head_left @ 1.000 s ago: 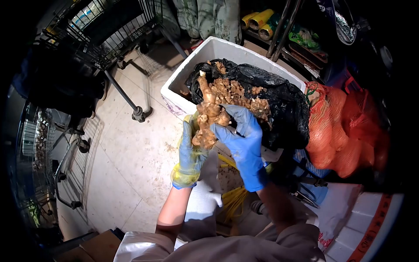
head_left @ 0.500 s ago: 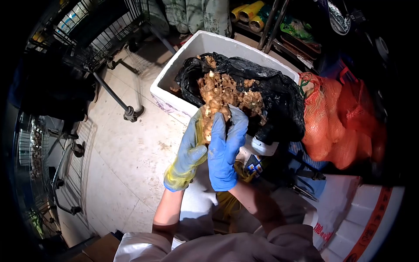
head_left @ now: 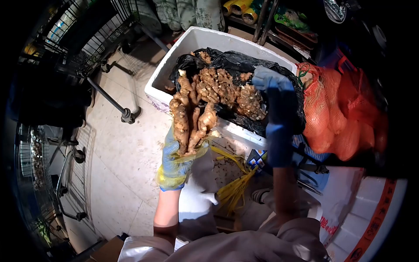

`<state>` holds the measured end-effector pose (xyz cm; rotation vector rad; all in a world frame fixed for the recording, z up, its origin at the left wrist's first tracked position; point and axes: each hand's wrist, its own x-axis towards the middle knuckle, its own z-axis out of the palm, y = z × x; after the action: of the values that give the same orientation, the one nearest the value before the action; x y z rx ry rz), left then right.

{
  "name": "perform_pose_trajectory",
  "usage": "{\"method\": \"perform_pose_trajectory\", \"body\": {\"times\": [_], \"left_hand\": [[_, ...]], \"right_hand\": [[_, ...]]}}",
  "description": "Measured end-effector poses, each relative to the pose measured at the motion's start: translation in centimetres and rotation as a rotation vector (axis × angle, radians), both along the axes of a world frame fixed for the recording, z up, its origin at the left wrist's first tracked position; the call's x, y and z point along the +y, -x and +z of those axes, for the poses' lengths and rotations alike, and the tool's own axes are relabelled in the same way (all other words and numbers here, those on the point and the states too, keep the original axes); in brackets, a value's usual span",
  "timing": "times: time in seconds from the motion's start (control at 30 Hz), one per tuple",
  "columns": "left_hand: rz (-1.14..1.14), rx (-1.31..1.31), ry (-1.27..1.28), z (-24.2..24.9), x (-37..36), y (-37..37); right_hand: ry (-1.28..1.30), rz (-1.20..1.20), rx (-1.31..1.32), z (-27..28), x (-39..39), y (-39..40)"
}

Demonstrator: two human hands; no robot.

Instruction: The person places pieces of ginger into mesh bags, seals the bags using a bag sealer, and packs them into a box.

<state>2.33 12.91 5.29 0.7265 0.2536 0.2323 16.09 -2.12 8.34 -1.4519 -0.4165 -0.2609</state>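
Left hand (head_left: 174, 159): gloved in blue with a yellow cuff, fingers curled up under a ginger root (head_left: 188, 124), which we see lying along the palm and standing well out past the fingertips
Right hand (head_left: 275, 105): blue glove, back toward us, raised over the black bag (head_left: 279, 94); fingers look loosely spread and empty, though we cannot be sure from behind
Ginger pile (head_left: 229, 89): knobbly roots heaped in the black bag, which lines the white foam box (head_left: 192, 43)
Ginger root, position: held just in front of the box's near rim, above the tiled floor (head_left: 126, 157)
Risk, drop: we judge the long root poorly balanced in one cupped palm; a tilt could send it to the floor
Risk, breakage: thin lobes may snap under a tighter squeeze
Risk, spill: the red mesh sack (head_left: 336, 118) leans against the bag; a nudge from the right hand could shift the heap
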Motion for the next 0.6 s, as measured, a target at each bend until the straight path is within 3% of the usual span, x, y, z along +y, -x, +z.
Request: {"method": "perform_pose_trajectory", "body": {"times": [0.17,0.2,0.23,0.3,0.33,0.37,0.43,0.47,0.53,0.57,0.6], "left_hand": [[0.141,0.005,-0.051,-2.9,0.9,1.1],[0.153,0.062,-0.009,-2.6,1.0,0.9],[0.163,0.106,0.018,-2.4,1.2,0.6],[0.172,0.15,-0.007,-2.1,1.1,0.3],[0.179,0.163,-0.036,-1.9,0.9,0.2],[0.219,0.206,0.008,-1.9,0.9,0.3],[0.221,0.216,-0.331,-2.9,1.3,0.8],[0.236,0.227,-0.497,-3.3,1.5,1.0],[0.198,0.22,-0.907,-3.6,1.4,1.1],[0.224,0.175,-0.53,-2.8,0.9,0.9],[0.247,0.125,-0.153,-2.4,0.7,0.7]], "right_hand": [[0.307,0.407,0.57,-5.3,-4.6,-9.8],[0.461,0.405,0.472,-7.0,-4.9,-10.7],[0.453,0.455,0.487,-8.8,-5.6,-10.9],[0.996,0.55,0.462,-12.6,-5.9,-13.5],[0.99,0.547,0.466,-15.3,-6.7,-14.2],[0.926,0.617,0.205,-18.1,-7.6,-14.9],[0.849,0.675,-0.052,-23.0,-7.8,-16.6],[0.919,0.837,-0.123,-23.3,-6.9,-17.1],[0.743,0.981,-0.002,-23.8,-7.2,-16.6],[0.656,1.051,0.063,-23.1,-7.1,-15.9],[1.262,0.941,0.032,-21.2,-5.6,-14.8]]}}
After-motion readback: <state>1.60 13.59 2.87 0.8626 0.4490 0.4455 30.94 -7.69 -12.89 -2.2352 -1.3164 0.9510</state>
